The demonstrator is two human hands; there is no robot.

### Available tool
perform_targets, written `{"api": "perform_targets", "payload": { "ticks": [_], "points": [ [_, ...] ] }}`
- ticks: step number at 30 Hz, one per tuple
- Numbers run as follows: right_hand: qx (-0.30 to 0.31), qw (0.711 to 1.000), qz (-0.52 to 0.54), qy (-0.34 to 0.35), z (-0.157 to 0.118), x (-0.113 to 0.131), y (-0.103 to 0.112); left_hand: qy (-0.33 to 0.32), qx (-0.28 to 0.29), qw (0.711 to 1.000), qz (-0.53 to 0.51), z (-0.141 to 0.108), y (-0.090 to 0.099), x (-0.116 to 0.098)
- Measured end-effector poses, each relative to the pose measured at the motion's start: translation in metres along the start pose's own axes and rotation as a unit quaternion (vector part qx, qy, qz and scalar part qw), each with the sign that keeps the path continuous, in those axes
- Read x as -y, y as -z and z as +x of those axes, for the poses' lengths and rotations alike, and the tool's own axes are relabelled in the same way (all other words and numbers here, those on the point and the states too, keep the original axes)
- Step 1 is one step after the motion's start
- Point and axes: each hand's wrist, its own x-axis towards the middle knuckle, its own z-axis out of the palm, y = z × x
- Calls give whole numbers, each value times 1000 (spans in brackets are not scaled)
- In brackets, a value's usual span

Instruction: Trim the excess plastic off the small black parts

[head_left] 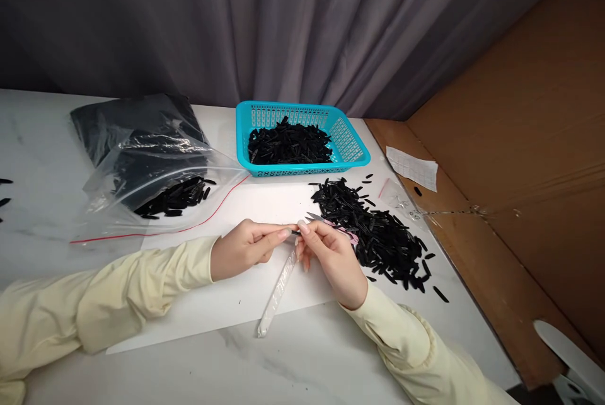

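Observation:
Between the fingertips of both hands is a small, thin black strip. My left hand pinches one end with thumb and forefinger. My right hand grips the other end, its fingertips almost meeting the left ones. A long white stick in clear plastic wrap slants down from under the right fingers; I cannot tell whether they hold it. Scissors with pink handles lie partly behind the right hand, blades pointing left. To the right spreads a loose heap of similar black strips.
A turquoise basket holding black strips stands at the back. Left of it lies a clear zip bag with more strips and black sheet material. White paper covers part of the table. A brown cardboard wall rises at right.

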Motion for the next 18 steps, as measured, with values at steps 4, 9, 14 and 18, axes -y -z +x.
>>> {"api": "perform_targets", "payload": {
  "ticks": [4, 9, 14, 18],
  "points": [
    [-10, 1000, -3, 14, -1, 1, 0, 0, 5, 1000, 5, -1, 0, 1],
    [-15, 999, -3, 28, -3, 0, 0, -2, 4, 1000, 8, -2, -1, 1],
    [-12, 999, 0, 41, -4, -1, 0, -12, 7, 1000, 17, -2, -1, 1],
    [-5, 999, -6, 37, -4, 1, 0, -25, 9, 1000, 12, -3, -1, 2]
  ]
}}
